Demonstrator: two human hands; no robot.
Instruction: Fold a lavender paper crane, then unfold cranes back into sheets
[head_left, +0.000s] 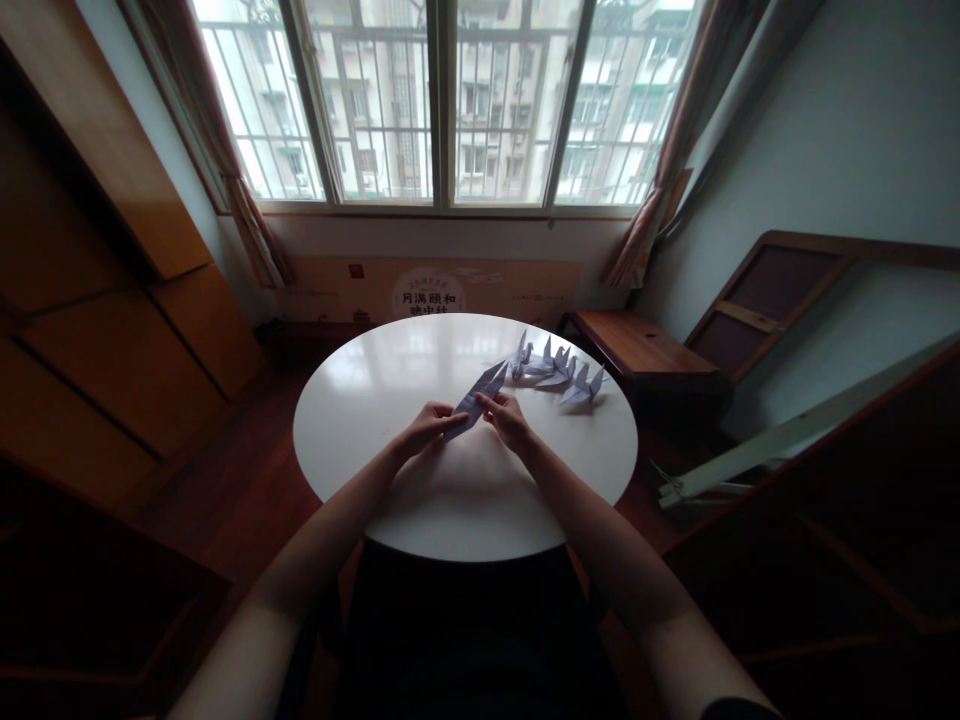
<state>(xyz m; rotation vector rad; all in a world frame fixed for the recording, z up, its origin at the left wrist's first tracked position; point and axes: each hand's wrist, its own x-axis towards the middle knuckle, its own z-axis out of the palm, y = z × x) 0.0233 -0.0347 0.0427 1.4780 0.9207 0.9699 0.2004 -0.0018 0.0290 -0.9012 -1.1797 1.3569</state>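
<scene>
A folded sheet of pale bluish paper [471,404], long and pointed with a split at its far end, is held slantwise above the table. My left hand [431,425] pinches its near left end between thumb and fingers. On the right edge, about midway along, my right hand [505,418] grips the paper with thumb on top; its other fingers are curled underneath and partly hidden. Just beyond my right hand, several folded paper cranes [556,368] of the same pale colour stand close together on the table.
A white round table [345,430] is in front of me. Behind it a printed cardboard panel [330,285] leans below the window [442,100]. A low wooden bench [637,340] stands at the right, wooden cabinets [112,370] at the left.
</scene>
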